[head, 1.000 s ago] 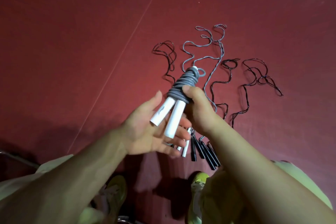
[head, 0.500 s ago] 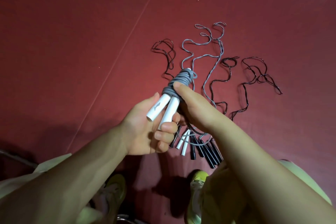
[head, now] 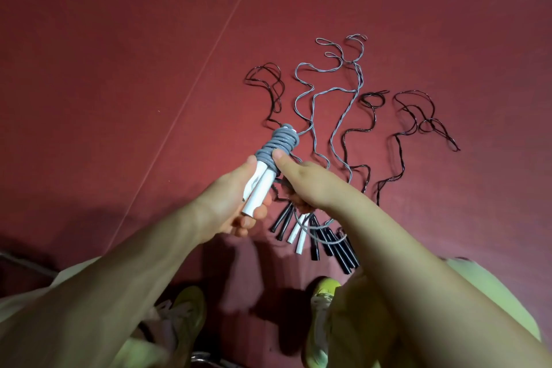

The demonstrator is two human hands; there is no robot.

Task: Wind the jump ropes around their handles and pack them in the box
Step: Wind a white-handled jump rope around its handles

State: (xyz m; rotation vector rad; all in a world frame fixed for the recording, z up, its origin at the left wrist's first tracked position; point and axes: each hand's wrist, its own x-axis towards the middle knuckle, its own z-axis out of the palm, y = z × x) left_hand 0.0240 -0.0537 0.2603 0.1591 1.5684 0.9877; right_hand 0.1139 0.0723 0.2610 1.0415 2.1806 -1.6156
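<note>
I hold a wound jump rope in front of me: two white handles (head: 259, 190) side by side with grey cord (head: 277, 143) coiled tight round their upper ends. My left hand (head: 230, 206) grips the lower part of the handles. My right hand (head: 301, 181) holds the bundle from the right, its thumb pressed on the bottom turns of the coil. On the red floor beyond lie loose ropes: a grey one (head: 334, 81) with white handles (head: 298, 233) and several dark ones (head: 415, 116) with black handles (head: 337, 248).
A thin pale line (head: 191, 95) runs diagonally across the red floor. My yellow-green shoes (head: 324, 293) and pale trouser legs fill the bottom of the view. A metal bar (head: 27, 263) shows at the lower left. No box is in view.
My left hand has gone from open under the handles to closed round them. The bundle has shifted slightly left and turned more upright. My right thumb stays on the coil.
</note>
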